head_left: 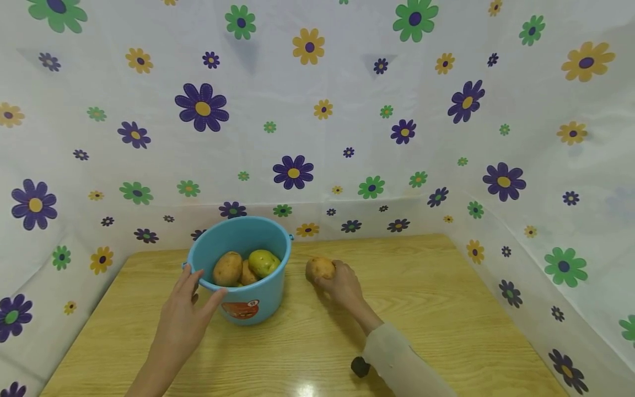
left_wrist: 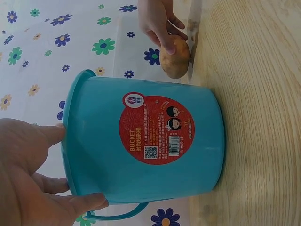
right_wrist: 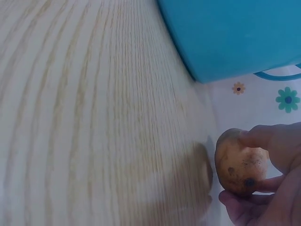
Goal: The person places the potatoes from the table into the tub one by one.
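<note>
A light-blue plastic bucket (head_left: 268,292) with a red label (left_wrist: 158,128) stands on the left part of the table. Inside are several potatoes (head_left: 228,269) and a greenish-yellow one (head_left: 263,263). My left hand (head_left: 181,314) touches the bucket's near-left rim, thumb and fingers spread apart along it. To the right of the bucket, my right hand (head_left: 343,284) grips a brown potato (right_wrist: 239,162) between thumb and fingers. Dark spots show on its skin. This potato is low over the tabletop, its shadow beside it; I cannot tell whether it touches the wood.
The wood-grain table (head_left: 436,309) has white flower-print cloth (head_left: 347,82) behind it and at both sides. A blue handle (left_wrist: 120,215) hangs at the bucket's side. A small black object (head_left: 360,366) shows beside the right sleeve (head_left: 402,358).
</note>
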`<state>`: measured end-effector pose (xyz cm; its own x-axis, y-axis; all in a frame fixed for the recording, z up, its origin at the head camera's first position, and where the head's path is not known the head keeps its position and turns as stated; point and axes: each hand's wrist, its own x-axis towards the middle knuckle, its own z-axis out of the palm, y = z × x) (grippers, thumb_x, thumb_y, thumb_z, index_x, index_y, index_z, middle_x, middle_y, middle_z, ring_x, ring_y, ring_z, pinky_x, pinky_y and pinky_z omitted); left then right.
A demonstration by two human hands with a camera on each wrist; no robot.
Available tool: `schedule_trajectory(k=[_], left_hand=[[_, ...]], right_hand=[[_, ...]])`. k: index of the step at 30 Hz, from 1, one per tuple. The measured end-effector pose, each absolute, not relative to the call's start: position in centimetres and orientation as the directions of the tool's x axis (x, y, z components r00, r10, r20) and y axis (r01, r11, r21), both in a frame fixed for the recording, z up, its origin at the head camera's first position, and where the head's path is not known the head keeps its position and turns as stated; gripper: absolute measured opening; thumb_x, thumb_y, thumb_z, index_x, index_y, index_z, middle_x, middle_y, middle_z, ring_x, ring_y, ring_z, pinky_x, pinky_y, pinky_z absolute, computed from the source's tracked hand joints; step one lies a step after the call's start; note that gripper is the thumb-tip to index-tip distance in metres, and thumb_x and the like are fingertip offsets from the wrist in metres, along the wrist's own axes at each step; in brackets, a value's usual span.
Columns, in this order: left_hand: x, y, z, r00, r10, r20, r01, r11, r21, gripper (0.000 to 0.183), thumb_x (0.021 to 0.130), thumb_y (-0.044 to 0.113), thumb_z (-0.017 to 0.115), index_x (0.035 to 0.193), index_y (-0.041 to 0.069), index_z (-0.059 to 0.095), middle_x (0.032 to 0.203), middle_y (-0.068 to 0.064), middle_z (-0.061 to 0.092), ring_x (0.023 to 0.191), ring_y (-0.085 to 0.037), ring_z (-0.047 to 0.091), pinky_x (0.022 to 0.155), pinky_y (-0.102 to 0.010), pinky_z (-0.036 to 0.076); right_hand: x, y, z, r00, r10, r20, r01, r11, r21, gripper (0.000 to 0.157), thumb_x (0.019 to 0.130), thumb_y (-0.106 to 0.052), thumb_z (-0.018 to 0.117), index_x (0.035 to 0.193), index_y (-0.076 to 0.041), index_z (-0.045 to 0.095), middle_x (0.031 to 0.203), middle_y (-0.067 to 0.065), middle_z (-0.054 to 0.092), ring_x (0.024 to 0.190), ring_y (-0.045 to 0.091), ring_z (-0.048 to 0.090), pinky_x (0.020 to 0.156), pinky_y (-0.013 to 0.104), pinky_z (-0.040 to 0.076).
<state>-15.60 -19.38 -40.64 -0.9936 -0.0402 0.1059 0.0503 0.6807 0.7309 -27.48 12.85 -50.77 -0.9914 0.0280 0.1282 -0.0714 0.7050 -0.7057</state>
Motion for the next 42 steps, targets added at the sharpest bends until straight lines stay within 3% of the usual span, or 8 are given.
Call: schedule_trajectory(k=[21, 42], left_hand=[[-15.8, -19.4, -40.9, -0.992, -0.043, 0.120, 0.060, 0.676, 0.734, 0.091, 0.101, 0.054, 0.062, 0.157, -0.009, 0.028, 0.168, -0.029, 0.000, 0.145, -0.054, 0.032, 0.111, -0.055, 0.045], [-15.8, -19.4, -40.8, -0.994, -0.042, 0.098, 0.045, 0.669, 0.742, 0.092, 0.101, 0.054, 0.061, 0.158, -0.009, 0.026, 0.169, -0.028, -0.001, 0.146, -0.053, 0.030, 0.112, -0.054, 0.045]], right_hand=[[-25.4, 14.6, -50.0, -0.980, 0.012, 0.199, -0.135, 0.696, -0.706, 0.066, 0.084, -0.027, 0.086, 0.128, 0.014, 0.059, 0.114, 0.026, 0.068, 0.097, 0.035, 0.067, 0.078, 0.048, 0.062], [-20.7, 14.5, -43.7, -0.974, -0.024, 0.223, -0.193, 0.600, -0.777, 0.062, 0.085, -0.024, 0.083, 0.133, 0.009, 0.060, 0.114, 0.020, 0.067, 0.085, 0.024, 0.066, 0.065, 0.032, 0.063]])
